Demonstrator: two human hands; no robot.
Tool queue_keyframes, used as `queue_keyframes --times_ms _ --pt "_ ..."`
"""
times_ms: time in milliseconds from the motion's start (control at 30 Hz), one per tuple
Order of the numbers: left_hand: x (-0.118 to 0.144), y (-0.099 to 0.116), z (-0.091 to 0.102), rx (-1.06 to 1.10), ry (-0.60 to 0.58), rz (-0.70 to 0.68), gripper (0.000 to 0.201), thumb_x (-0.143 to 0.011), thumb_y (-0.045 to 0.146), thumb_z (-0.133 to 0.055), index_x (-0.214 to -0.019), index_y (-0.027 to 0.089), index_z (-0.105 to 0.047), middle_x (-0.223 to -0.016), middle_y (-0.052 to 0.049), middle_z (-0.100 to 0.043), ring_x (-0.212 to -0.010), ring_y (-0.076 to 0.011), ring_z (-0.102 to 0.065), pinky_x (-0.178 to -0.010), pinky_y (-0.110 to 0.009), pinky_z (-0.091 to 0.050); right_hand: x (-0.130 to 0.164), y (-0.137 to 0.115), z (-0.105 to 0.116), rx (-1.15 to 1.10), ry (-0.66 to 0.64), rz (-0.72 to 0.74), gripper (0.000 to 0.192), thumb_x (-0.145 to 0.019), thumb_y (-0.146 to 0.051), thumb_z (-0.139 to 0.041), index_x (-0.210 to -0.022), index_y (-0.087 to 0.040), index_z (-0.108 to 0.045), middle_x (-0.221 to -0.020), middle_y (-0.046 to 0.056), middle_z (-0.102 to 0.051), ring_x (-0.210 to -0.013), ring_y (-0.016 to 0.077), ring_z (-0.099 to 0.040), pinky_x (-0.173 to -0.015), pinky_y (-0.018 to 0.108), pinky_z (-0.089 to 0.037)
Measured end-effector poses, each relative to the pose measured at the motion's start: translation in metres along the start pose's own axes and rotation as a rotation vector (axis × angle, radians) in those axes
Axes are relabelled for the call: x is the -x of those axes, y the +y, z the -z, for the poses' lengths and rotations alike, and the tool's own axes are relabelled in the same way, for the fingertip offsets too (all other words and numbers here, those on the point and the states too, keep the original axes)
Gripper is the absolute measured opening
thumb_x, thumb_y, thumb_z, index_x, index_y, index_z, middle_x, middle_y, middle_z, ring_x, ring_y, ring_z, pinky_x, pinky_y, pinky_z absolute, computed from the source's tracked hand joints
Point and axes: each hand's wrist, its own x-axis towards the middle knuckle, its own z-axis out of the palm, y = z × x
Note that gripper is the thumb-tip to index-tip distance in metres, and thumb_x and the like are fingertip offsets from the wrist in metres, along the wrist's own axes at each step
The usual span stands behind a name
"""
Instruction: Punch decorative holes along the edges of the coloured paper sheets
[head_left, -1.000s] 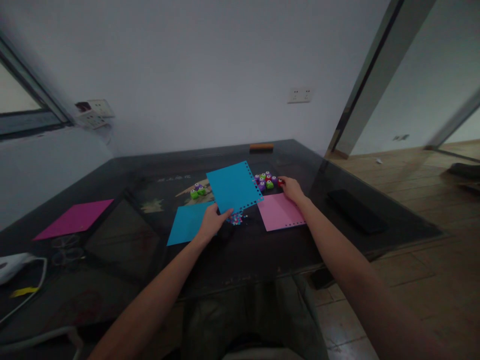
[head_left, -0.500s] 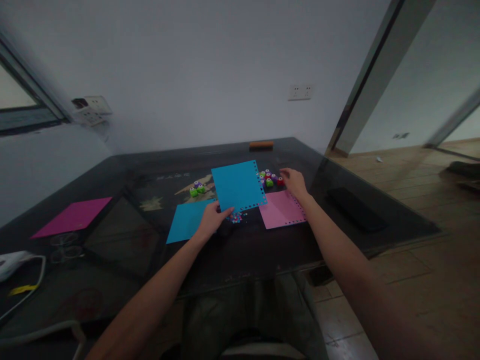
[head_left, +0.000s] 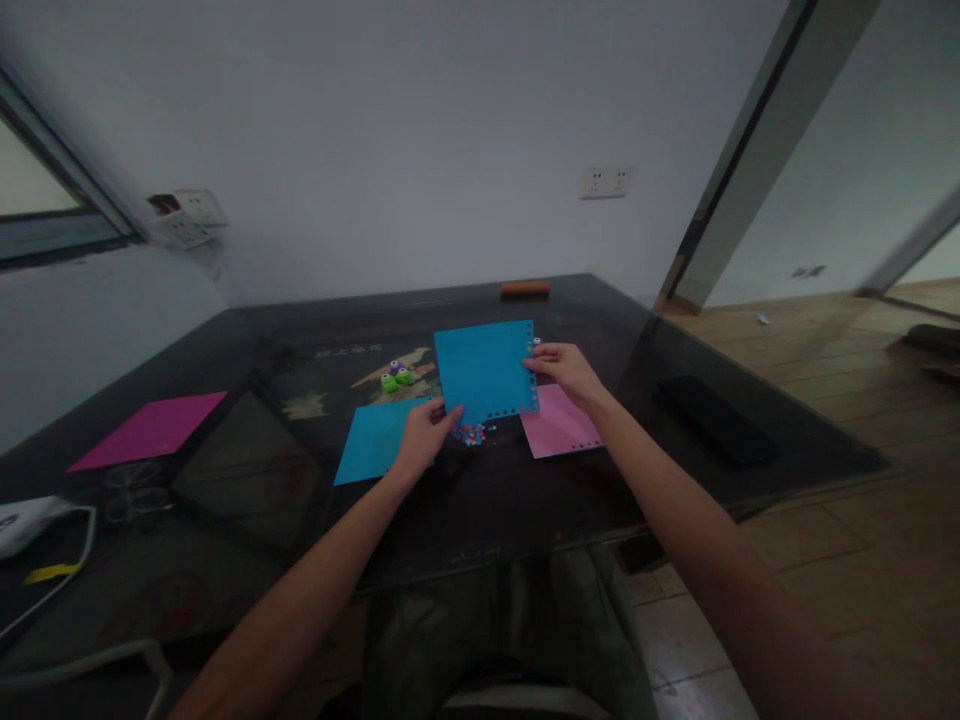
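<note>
My left hand [head_left: 424, 440] pinches the lower left corner of a blue sheet [head_left: 484, 370] with a row of punched holes along its right and bottom edges. It holds the sheet tilted up over the dark glass table [head_left: 487, 500]. My right hand [head_left: 566, 370] is closed on the sheet's right edge. A small punch [head_left: 536, 342] peeks out just above its fingers; whether the hand also holds one is unclear. Under the sheet lies a little heap of punched paper bits [head_left: 471, 434]. A pale pink sheet [head_left: 559, 430] lies below my right wrist.
A second blue sheet [head_left: 375, 440] lies flat to the left. Green and purple punches [head_left: 397, 378] sit behind it. A magenta sheet [head_left: 150, 428], glasses [head_left: 127, 490] and a white device [head_left: 22, 520] lie at far left. A black slab [head_left: 712, 415] lies right, a brown bar [head_left: 525, 289] at the back.
My right hand left the cluster of coloured punches and came left to the blue sheet's right edge, now hiding most of them. The sheet turned more upright and square.
</note>
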Motion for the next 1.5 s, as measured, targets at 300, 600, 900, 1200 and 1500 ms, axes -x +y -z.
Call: queue_keyframes --times_ms 300,600,900,1200,1500 --pt "-0.002 -0.005 0.001 -0.002 0.087 -0.018 0.029 -0.072 0.044 -0.060 -0.076 0.016 -0.063 -0.072 -0.003 -0.066 -0.069 -0.0184 -0.062 -0.064 -0.028 -0.050 0.003 -0.002 0.007 0.013 0.007 -0.027 0.033 -0.054 -0.040 -0.078 -0.071 -0.018 -0.061 -0.066 0.000 -0.064 -0.059 0.0118 -0.058 -0.061 0.028 -0.051" --pt "0.012 0.025 -0.007 0.111 0.056 -0.093 0.035 -0.081 0.038 -0.053 -0.105 0.014 -0.059 -0.069 -0.003 -0.067 -0.059 -0.0146 -0.061 -0.062 -0.027 -0.051 0.013 0.000 0.038 -0.008 0.083 -0.047 0.029 -0.054 -0.034 -0.080 -0.071 -0.018 -0.063 -0.066 0.000 -0.064 -0.057 0.0127 -0.058 -0.062 0.031 -0.050" --pt "0.006 0.046 -0.052 -0.126 -0.097 -0.245 0.024 -0.088 0.029 -0.044 -0.097 0.017 -0.062 -0.081 -0.005 -0.069 -0.068 -0.0156 -0.064 -0.068 -0.028 -0.050 0.034 0.025 0.096 -0.012 0.203 -0.155 0.033 -0.053 -0.033 -0.081 -0.078 -0.017 -0.066 -0.069 0.001 -0.067 -0.055 0.0127 -0.058 -0.055 0.027 -0.049" --pt "0.009 0.015 -0.062 -0.534 -0.202 -0.458 0.024 -0.088 0.018 -0.042 -0.098 0.019 -0.064 -0.099 -0.006 -0.066 -0.093 -0.0188 -0.061 -0.083 -0.031 -0.046 0.034 0.038 0.116 0.119 0.254 -0.246 0.029 -0.061 -0.018 -0.073 -0.088 -0.014 -0.065 -0.065 0.002 -0.066 -0.051 0.0122 -0.056 -0.050 0.025 -0.047" --pt "0.008 0.005 -0.069 -0.653 -0.302 -0.457 0.027 -0.087 0.017 -0.045 -0.111 0.017 -0.058 -0.114 -0.008 -0.062 -0.108 -0.0206 -0.055 -0.096 -0.036 -0.043 0.039 0.033 0.106 0.288 0.226 -0.282 0.028 -0.064 -0.015 -0.070 -0.092 -0.010 -0.066 -0.062 0.001 -0.064 -0.053 0.0118 -0.056 -0.053 0.023 -0.045"
